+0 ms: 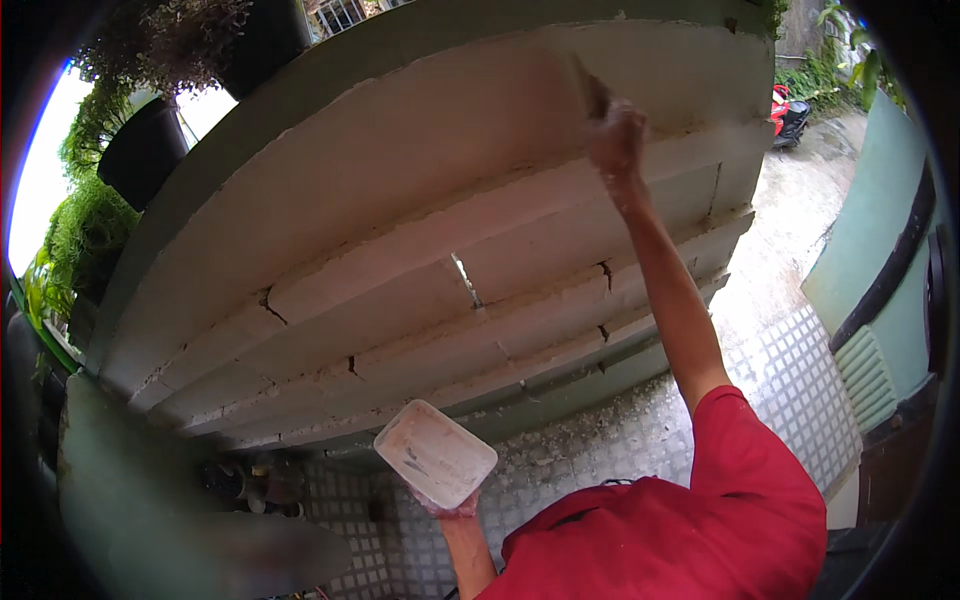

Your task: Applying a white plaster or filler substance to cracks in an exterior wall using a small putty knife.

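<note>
My right hand point(617, 140) is raised at the end of an outstretched arm, closed around a flat-bladed tool point(592, 88). Motion blur hides the tool's exact kind. Its blade is at the upper band of a pale, whitish wall point(420, 150), though whether it touches cannot be told. Lower down, my left hand point(450, 505) supports a white rectangular plastic tub point(436, 455) from beneath, with most of the fingers hidden behind it. The tub is tilted with its inside showing. Pale residue and a few dark smears mark its bottom.
Horizontal ledges with cracks and gaps point(466, 280) run across the wall below the tool. Potted plants point(145, 150) stand along the upper left. Checkered tiles point(790, 370) cover the floor, and a red motorbike point(788, 115) is parked at the far right.
</note>
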The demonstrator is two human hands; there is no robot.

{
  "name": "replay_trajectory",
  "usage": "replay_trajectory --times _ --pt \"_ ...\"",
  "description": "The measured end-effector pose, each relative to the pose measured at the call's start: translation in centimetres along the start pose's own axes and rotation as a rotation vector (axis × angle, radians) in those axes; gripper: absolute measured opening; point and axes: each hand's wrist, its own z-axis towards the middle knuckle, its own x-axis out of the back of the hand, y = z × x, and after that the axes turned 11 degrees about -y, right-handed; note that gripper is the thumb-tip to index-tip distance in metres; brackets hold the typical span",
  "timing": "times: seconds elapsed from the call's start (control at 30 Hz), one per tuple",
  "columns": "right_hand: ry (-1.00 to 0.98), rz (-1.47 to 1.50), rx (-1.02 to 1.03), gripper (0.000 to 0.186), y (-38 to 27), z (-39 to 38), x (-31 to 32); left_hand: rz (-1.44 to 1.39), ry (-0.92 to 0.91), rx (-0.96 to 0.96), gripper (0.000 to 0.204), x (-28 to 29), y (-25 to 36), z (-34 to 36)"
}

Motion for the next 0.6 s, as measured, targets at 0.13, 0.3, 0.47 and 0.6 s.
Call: replay_trajectory --times 0.13,0.3,0.47,0.6 --pt "0.059 0.231 -0.038 0.026 6.4 -1.2 -5.0 -0.027 -0.065 0.033 0.060 -0.5 0.2 -0.1" --pt "0.093 -0.225 0.155 0.015 -4.4 -5.3 -10.8 -0.101 0.072 0.026 0.058 -1.9 0.9 0.3" --pt "-0.181 0.229 0.270 0.015 -8.8 -7.6 -7.1 -0.050 -0.051 0.093 0.065 0.4 1.5 -1.0" --pt "-0.588 0.780 -0.209 0.015 -9.2 -14.5 -2.5 -0.118 -0.031 0.173 0.068 -1.1 1.5 0.3"
